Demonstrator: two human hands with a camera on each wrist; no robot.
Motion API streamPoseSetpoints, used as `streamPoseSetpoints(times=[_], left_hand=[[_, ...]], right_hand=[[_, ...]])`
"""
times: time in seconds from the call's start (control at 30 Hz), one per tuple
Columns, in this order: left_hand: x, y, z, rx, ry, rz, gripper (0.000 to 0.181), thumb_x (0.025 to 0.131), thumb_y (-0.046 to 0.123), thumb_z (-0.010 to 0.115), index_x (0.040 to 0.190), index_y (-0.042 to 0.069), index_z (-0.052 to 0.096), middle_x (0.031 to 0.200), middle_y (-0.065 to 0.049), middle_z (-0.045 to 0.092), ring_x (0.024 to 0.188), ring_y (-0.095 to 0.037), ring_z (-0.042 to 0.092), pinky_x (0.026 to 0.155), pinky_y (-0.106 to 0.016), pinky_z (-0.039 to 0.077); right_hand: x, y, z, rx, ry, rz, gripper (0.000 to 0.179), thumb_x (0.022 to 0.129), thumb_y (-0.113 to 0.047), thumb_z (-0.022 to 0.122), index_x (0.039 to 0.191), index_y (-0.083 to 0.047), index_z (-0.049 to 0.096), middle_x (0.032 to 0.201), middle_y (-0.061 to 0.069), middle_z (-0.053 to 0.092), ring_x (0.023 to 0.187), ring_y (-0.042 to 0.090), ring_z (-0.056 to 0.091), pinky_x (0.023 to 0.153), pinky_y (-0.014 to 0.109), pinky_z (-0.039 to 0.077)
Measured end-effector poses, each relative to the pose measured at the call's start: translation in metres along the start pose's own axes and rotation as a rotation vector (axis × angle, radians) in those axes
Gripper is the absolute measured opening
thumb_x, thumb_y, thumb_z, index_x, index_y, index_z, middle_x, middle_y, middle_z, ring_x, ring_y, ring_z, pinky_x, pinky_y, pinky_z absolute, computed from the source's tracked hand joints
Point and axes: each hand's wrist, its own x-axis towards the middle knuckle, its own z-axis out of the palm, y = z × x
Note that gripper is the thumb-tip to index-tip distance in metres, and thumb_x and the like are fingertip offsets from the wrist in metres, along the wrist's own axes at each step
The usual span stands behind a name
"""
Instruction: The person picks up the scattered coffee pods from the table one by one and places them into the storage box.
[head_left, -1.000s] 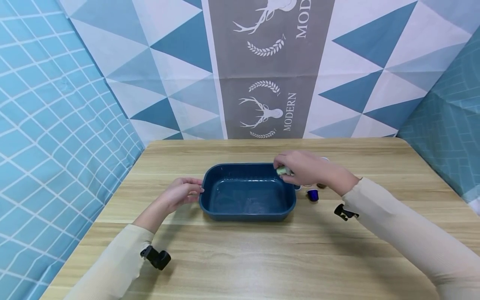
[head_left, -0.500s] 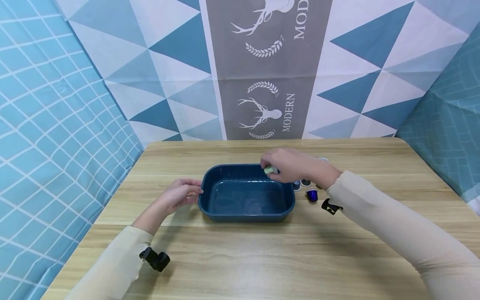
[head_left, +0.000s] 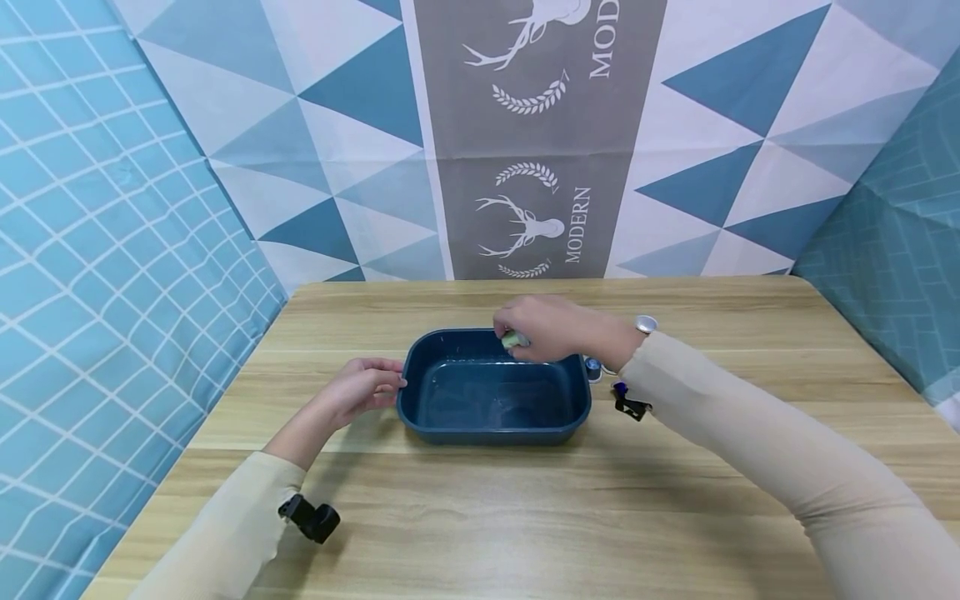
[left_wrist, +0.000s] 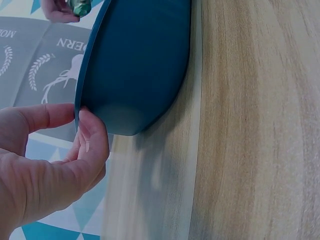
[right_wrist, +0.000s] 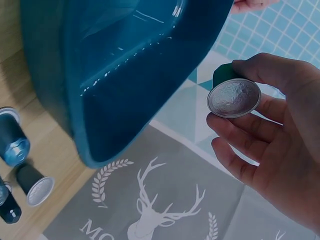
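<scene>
My left hand [head_left: 365, 387] pinches the left rim of a dark blue rectangular basin [head_left: 480, 396]; in the left wrist view, thumb and fingers [left_wrist: 94, 135] lie on either side of the rim. Over the basin's far side, my right hand [head_left: 546, 327] holds a green coffee capsule [head_left: 513, 340]. Its silver foil lid faces the right wrist camera, where the thumb and fingertips grip the capsule [right_wrist: 234, 98]. Inside the basin no capsule shows, though my right hand hides part of its far wall.
Right of the basin stand several more capsules: a blue one [head_left: 593, 368], a deep blue one [head_left: 619, 389] partly behind the wrist camera, and a silver-lidded one [head_left: 646, 323]. The right wrist view shows a dark capsule [right_wrist: 35, 185] lying on the wooden table [head_left: 480, 517].
My right hand has moved left with the green capsule, from the basin's far right corner to above its far side. The left hand keeps its place on the rim.
</scene>
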Motion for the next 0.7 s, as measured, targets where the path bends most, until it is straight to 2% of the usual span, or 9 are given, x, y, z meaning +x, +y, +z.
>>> streamPoseSetpoints(times=[0.4, 0.7], left_hand=[[0.000, 0.000, -0.001, -0.013, -0.009, 0.002, 0.043, 0.095, 0.009, 0.053, 0.132, -0.011, 0.043, 0.104, -0.004, 0.060, 0.086, -0.008, 0.059, 0.078, -0.021, 0.055], [-0.001, -0.001, -0.001, -0.025, -0.020, 0.010, 0.045, 0.095, 0.009, 0.054, 0.133, -0.011, 0.041, 0.105, -0.003, 0.059, 0.086, -0.006, 0.060, 0.079, -0.021, 0.055]], right_hand=[[0.025, -0.008, 0.002, 0.017, -0.022, -0.074, 0.018, 0.083, -0.013, 0.069, 0.099, -0.007, 0.063, 0.098, 0.006, 0.066, 0.087, 0.020, 0.059, 0.081, 0.034, 0.053], [0.043, -0.016, 0.012, 0.035, -0.079, -0.082, 0.020, 0.085, -0.014, 0.068, 0.104, -0.007, 0.063, 0.104, 0.007, 0.066, 0.091, 0.020, 0.058, 0.084, 0.032, 0.052]])
